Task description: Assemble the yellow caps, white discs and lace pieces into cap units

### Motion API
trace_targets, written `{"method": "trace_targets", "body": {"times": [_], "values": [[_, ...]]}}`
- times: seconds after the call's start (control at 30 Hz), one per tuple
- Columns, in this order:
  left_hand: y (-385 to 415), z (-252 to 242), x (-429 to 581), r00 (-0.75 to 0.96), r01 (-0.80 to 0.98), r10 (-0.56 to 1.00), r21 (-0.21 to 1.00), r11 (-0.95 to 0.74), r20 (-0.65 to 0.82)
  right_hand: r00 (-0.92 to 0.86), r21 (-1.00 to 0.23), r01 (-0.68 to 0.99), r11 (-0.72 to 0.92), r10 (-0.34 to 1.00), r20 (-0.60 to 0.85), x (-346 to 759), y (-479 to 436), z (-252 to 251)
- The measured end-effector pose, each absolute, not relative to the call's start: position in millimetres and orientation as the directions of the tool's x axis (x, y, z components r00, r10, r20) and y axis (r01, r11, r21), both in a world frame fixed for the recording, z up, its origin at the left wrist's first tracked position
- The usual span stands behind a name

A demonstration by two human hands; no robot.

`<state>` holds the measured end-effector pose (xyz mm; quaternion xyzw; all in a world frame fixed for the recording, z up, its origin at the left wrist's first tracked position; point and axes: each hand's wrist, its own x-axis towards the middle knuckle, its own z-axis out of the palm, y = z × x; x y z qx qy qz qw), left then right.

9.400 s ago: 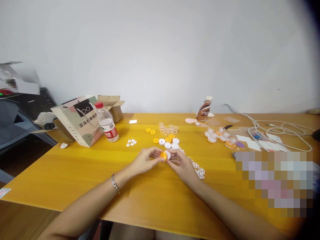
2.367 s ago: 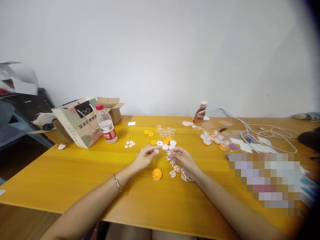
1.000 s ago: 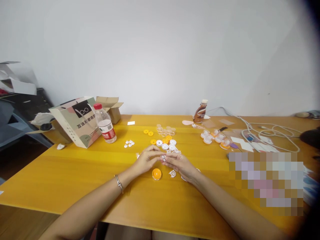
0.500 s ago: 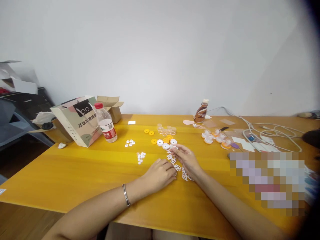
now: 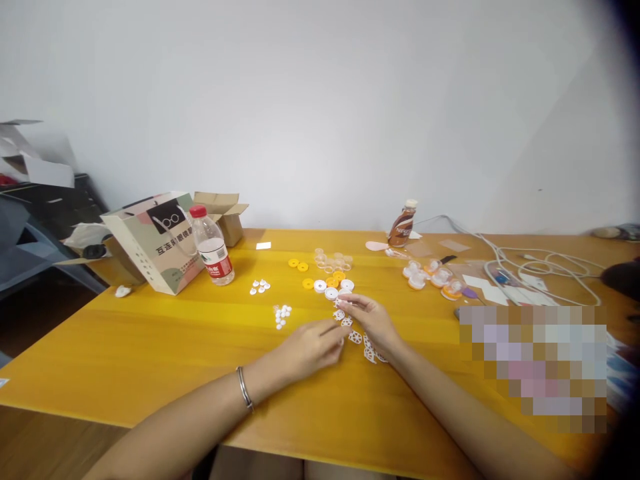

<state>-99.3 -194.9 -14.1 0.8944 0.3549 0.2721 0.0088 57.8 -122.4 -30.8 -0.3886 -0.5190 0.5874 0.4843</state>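
My right hand [image 5: 374,323] is closed in a pinch, with a small white plastic piece between thumb and fingertips, partly hidden. Just in front of it lie round white discs [image 5: 331,293] and yellow discs [image 5: 307,284]. My left hand [image 5: 317,345] has its fingers drawn together beside the right one; what they hold, if anything, I cannot make out. Between and under the hands runs a row of white openwork pieces [image 5: 355,337] with spoked patterns. Left of the hands are two groups of small white parts: rounded caps [image 5: 281,316] and stemmed pieces [image 5: 261,287].
Clear round cups [image 5: 330,260] stand behind the discs. A water bottle [image 5: 214,250], a paper bag [image 5: 155,247] and a cardboard box [image 5: 225,217] are at the left. Toward the right are a brown drink bottle [image 5: 402,225], orange-and-clear round units [image 5: 435,273] and white cables [image 5: 545,257].
My left hand has shifted slightly left and toward me, its fingers now stretched toward the openwork pieces. The right hand has dropped a little from the white discs.
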Motion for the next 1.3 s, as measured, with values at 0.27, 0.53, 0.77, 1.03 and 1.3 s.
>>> {"method": "trace_targets", "body": {"times": [0.27,0.53,0.77,1.03,1.3], "values": [[-174.0,-9.1,-121.4,0.302,0.354,0.797,0.714,-0.603,0.523,-0.339,-0.990,-0.129,0.049,0.937,0.090,54.4,-129.9,-27.1],[-172.3,-8.4,-117.3,0.253,0.395,0.785,0.680,-0.617,0.565,-0.407,-0.989,-0.139,0.049,0.908,0.102,53.1,-135.6,-22.3],[-170.4,-14.4,-117.7,0.240,0.493,0.771,0.611,-0.620,0.589,-0.424,-0.983,-0.171,0.073,0.895,0.140,52.7,-137.9,-19.5],[-173.5,-15.5,-112.5,0.258,0.580,0.749,0.522,-0.625,0.610,-0.384,-0.979,-0.203,0.020,0.918,0.098,50.8,-140.3,-18.9],[-175.6,-16.8,-109.7,0.287,0.541,0.708,0.500,-0.676,0.646,-0.390,-0.968,-0.249,-0.037,0.918,0.065,49.0,-143.5,-18.3]]}}
